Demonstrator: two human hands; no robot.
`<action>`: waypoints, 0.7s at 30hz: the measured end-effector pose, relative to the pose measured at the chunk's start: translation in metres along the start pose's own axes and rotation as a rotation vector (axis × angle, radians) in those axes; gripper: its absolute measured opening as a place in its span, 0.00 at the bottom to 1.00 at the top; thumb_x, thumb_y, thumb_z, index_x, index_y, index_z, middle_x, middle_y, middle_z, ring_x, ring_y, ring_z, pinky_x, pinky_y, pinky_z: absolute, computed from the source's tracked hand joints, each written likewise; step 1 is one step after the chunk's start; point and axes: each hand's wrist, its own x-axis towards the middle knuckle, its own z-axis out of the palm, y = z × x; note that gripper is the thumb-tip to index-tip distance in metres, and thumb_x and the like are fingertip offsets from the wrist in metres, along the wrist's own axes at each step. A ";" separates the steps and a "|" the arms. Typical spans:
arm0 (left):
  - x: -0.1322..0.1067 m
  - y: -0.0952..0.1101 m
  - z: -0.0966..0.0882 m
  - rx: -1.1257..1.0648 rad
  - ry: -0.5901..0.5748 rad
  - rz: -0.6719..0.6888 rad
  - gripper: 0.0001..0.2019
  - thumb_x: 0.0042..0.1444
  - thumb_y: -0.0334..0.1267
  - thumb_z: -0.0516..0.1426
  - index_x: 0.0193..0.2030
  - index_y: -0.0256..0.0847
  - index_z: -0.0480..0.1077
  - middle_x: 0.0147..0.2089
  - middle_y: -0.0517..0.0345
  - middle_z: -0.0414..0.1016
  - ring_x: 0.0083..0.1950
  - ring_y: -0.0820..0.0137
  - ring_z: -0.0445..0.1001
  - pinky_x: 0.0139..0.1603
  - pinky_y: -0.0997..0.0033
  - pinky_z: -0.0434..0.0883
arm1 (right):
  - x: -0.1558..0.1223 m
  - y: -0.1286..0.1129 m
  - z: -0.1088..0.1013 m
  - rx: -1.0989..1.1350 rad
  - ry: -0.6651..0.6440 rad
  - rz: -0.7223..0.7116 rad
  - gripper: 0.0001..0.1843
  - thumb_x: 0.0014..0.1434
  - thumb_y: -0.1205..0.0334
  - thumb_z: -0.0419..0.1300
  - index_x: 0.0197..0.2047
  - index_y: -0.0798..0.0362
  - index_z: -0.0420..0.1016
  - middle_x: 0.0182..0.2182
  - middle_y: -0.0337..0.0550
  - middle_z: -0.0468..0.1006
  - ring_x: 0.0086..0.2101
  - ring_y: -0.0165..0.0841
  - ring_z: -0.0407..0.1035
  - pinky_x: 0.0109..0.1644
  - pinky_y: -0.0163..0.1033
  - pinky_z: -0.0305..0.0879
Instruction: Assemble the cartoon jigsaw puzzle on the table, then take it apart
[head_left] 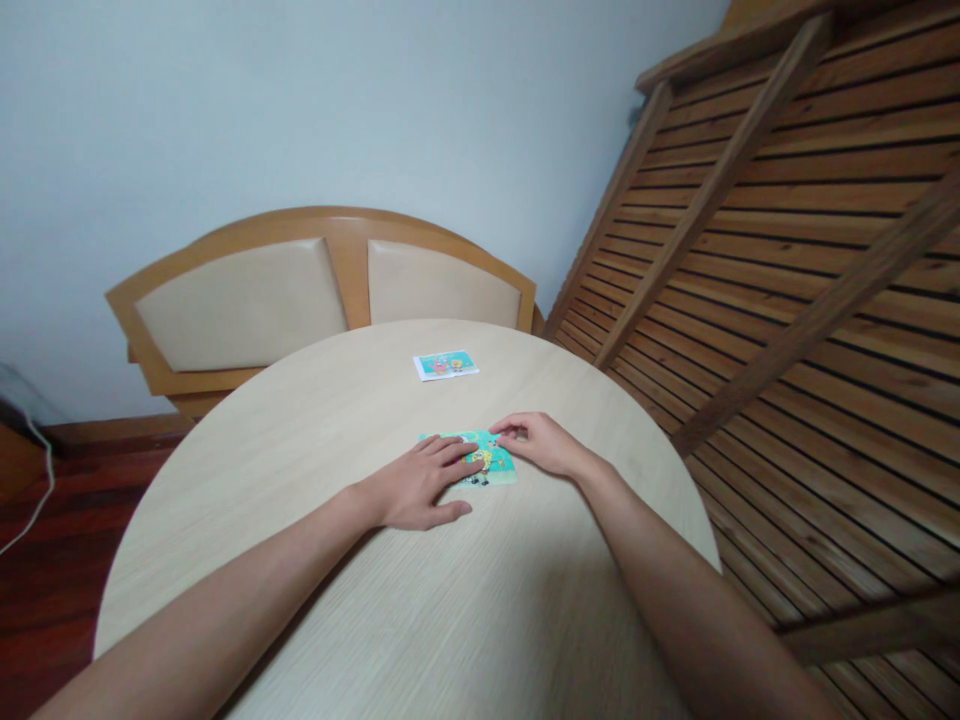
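A small teal cartoon picture puzzle (491, 462) lies flat on the round light-wood table (315, 450). My left hand (420, 485) rests palm down on the puzzle's left part, fingers stretched flat over it. At the puzzle's upper right edge, my right hand (541, 442) has its fingertips pinched together, touching the edge; whether they hold a piece is hidden. A second small card (445, 364) with a cartoon picture and white border lies farther back on the table, apart from both hands.
A wooden bench with two beige padded back panels (300, 290) stands behind the table against a pale wall. A slatted wooden frame (787, 260) leans at the right. Dark red floor and a white cable (37, 490) show at the left.
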 end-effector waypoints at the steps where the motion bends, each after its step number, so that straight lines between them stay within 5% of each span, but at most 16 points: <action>1: 0.000 0.000 0.000 -0.003 0.002 0.002 0.32 0.65 0.54 0.55 0.72 0.46 0.57 0.72 0.44 0.59 0.70 0.47 0.59 0.69 0.42 0.59 | 0.000 0.000 0.000 -0.003 -0.006 -0.005 0.14 0.62 0.59 0.61 0.48 0.55 0.82 0.38 0.45 0.83 0.38 0.34 0.75 0.46 0.40 0.70; 21: 0.000 -0.001 0.001 -0.009 0.010 0.003 0.32 0.65 0.54 0.55 0.73 0.46 0.57 0.72 0.43 0.59 0.70 0.46 0.60 0.68 0.42 0.59 | 0.000 -0.002 -0.004 -0.079 -0.019 -0.074 0.08 0.62 0.63 0.62 0.41 0.52 0.83 0.40 0.45 0.80 0.40 0.34 0.74 0.48 0.39 0.69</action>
